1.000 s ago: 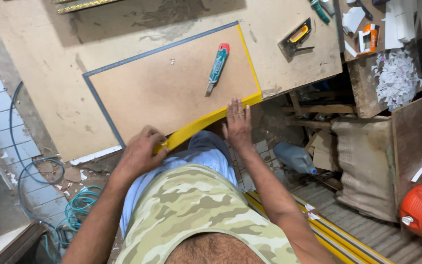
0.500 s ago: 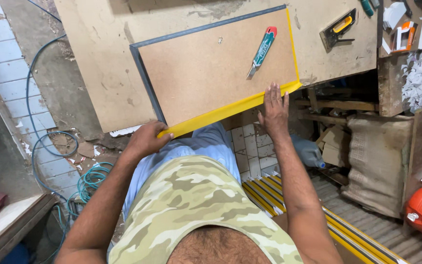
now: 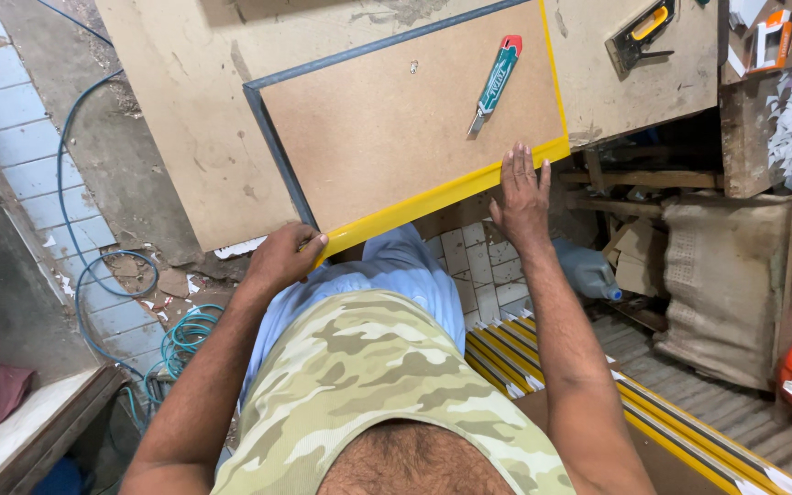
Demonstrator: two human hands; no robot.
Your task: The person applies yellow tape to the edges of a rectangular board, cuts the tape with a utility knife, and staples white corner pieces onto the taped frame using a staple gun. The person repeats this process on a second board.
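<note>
Framed board (image 3: 405,137) lay face down on the workbench (image 3: 185,82), its yellow edge (image 3: 442,194) overhanging the near side. Risk, as judged: board could tip or slide off, since little holds it down; the utility knife (image 3: 495,84) resting loose on it could slip towards the person. Left hand (image 3: 284,257) was curled closed around the yellow corner. Right hand (image 3: 522,188) was flat, fingers spread, pressing the yellow edge, gripping nothing.

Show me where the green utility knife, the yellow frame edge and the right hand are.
green utility knife (image 3: 495,84), head view, middle of handle
yellow frame edge (image 3: 433,195), head view, near strip
right hand (image 3: 522,194), head view, back of hand
</note>
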